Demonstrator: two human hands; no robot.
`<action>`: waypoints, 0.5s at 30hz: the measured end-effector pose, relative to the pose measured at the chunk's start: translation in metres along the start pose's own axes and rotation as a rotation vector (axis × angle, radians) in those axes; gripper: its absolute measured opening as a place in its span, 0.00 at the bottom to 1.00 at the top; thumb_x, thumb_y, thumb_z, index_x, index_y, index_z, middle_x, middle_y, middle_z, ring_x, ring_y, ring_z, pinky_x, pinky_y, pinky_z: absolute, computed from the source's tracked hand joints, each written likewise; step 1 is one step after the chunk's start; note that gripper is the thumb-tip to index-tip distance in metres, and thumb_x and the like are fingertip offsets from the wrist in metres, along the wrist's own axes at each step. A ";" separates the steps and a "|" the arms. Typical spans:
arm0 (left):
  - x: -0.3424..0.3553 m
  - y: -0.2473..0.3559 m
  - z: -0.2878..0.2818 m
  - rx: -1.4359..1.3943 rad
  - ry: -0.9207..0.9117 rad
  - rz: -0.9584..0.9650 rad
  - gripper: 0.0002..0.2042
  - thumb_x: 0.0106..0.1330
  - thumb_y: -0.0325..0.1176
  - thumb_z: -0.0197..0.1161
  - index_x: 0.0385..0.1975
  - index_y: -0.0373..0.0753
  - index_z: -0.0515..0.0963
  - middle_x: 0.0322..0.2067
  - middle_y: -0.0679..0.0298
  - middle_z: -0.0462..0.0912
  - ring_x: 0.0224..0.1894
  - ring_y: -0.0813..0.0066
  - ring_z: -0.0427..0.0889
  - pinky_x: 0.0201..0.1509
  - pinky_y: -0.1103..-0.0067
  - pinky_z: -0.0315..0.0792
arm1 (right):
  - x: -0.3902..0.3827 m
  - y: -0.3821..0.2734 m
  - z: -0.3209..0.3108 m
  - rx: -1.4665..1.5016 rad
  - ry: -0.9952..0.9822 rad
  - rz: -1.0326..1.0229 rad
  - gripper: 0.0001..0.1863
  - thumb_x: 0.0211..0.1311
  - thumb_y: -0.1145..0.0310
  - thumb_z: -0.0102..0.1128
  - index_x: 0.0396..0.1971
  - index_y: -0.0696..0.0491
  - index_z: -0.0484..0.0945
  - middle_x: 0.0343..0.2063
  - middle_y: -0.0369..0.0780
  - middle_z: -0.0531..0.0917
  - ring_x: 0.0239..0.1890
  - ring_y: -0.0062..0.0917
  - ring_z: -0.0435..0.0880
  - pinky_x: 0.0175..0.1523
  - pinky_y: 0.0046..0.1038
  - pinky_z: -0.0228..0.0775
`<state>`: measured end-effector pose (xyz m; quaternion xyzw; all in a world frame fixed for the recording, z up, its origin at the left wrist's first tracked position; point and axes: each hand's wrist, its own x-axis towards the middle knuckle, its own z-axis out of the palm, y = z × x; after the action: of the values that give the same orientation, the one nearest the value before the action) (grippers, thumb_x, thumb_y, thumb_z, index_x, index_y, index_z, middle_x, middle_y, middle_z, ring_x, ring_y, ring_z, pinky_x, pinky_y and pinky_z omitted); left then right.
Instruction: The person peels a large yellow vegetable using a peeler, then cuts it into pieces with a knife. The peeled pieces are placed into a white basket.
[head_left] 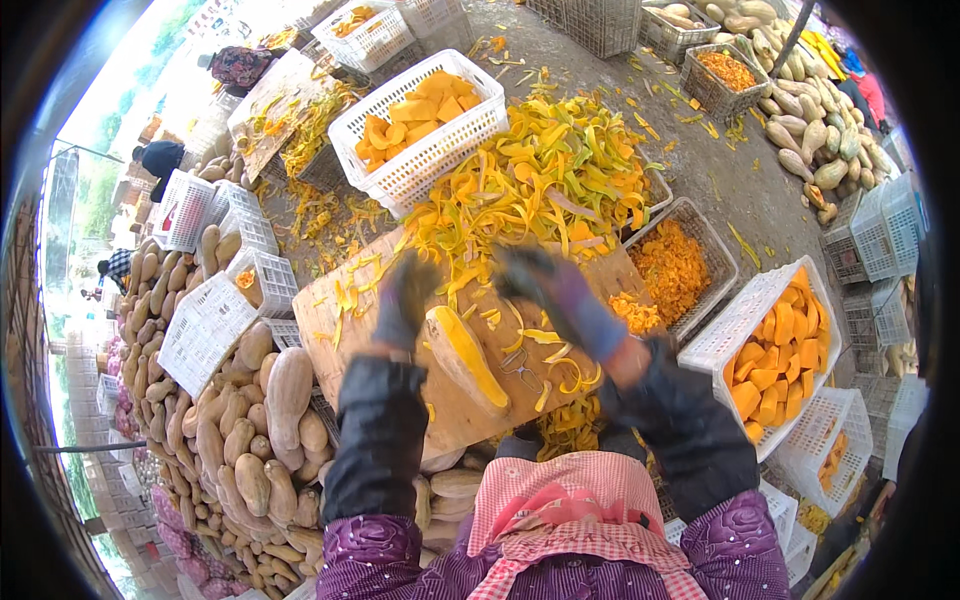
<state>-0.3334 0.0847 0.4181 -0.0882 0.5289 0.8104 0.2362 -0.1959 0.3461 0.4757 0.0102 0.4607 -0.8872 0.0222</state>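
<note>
A partly peeled long squash (465,360) lies on the wooden board (345,345) in front of me, with a bare yellow strip along its length. My left hand (405,298), in a dark glove, is beside the squash's upper left end. My right hand (550,292), also gloved, reaches across the board at the near edge of a big heap of peels (545,175). Both are blurred by motion, but the fingers look stretched out, with nothing visible held. A peeler (522,372) rests on the board right of the squash among curled peel strips.
White crates hold peeled squash pieces behind the board (425,110) and at right (785,350). Between them, a grey crate contains orange shreds (672,272). Unpeeled squash (250,470) are piled at left; more lie at far right (820,140). Other people work at upper left.
</note>
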 end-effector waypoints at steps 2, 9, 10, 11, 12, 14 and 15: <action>-0.058 -0.063 -0.057 0.091 0.171 -0.319 0.24 0.73 0.49 0.57 0.62 0.40 0.70 0.52 0.51 0.80 0.56 0.49 0.78 0.60 0.56 0.73 | -0.099 0.062 -0.046 -0.153 0.186 0.213 0.20 0.68 0.63 0.63 0.53 0.60 0.78 0.38 0.39 0.83 0.38 0.19 0.82 0.46 0.22 0.77; -0.226 -0.151 -0.077 0.153 0.289 -0.857 0.26 0.70 0.50 0.60 0.61 0.39 0.70 0.58 0.47 0.75 0.59 0.47 0.76 0.63 0.55 0.72 | -0.457 0.134 -0.148 -0.068 1.466 0.753 0.08 0.69 0.67 0.57 0.43 0.51 0.82 0.26 0.40 0.85 0.22 0.27 0.83 0.26 0.31 0.74; -0.229 -0.158 -0.063 0.211 0.248 -0.892 0.28 0.70 0.51 0.60 0.62 0.39 0.70 0.59 0.47 0.74 0.60 0.48 0.75 0.64 0.57 0.71 | -0.492 0.139 -0.151 -0.234 1.456 0.800 0.10 0.68 0.66 0.57 0.43 0.54 0.83 0.27 0.41 0.85 0.23 0.26 0.83 0.27 0.32 0.74; -0.228 -0.162 -0.048 0.222 0.188 -0.896 0.29 0.70 0.52 0.61 0.63 0.38 0.69 0.61 0.47 0.74 0.61 0.49 0.75 0.65 0.58 0.71 | -0.520 0.147 -0.155 -0.352 1.368 0.842 0.15 0.66 0.60 0.58 0.44 0.55 0.83 0.30 0.45 0.87 0.26 0.34 0.86 0.31 0.36 0.76; -0.226 -0.166 -0.031 0.254 0.109 -0.921 0.28 0.70 0.51 0.60 0.63 0.38 0.69 0.61 0.47 0.73 0.62 0.51 0.75 0.65 0.60 0.72 | -0.540 0.152 -0.159 -0.533 1.301 0.893 0.20 0.64 0.55 0.59 0.46 0.55 0.83 0.35 0.49 0.86 0.34 0.42 0.86 0.39 0.40 0.77; -0.215 -0.171 0.006 0.335 0.006 -0.911 0.28 0.73 0.50 0.57 0.65 0.37 0.68 0.62 0.46 0.72 0.62 0.55 0.76 0.65 0.63 0.73 | -0.563 0.158 -0.162 -0.767 1.178 0.954 0.26 0.62 0.48 0.59 0.47 0.56 0.83 0.40 0.54 0.85 0.44 0.51 0.84 0.50 0.44 0.76; -0.211 -0.169 0.025 0.349 -0.052 -0.895 0.28 0.74 0.49 0.56 0.65 0.37 0.67 0.62 0.46 0.72 0.61 0.55 0.76 0.65 0.64 0.73 | -0.564 0.158 -0.165 -0.783 1.202 1.052 0.27 0.61 0.47 0.59 0.48 0.56 0.83 0.41 0.55 0.85 0.46 0.52 0.83 0.53 0.45 0.75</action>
<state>-0.0656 0.1019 0.3738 -0.2458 0.5610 0.5304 0.5862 0.3744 0.4075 0.2732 0.6760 0.6004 -0.3859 0.1832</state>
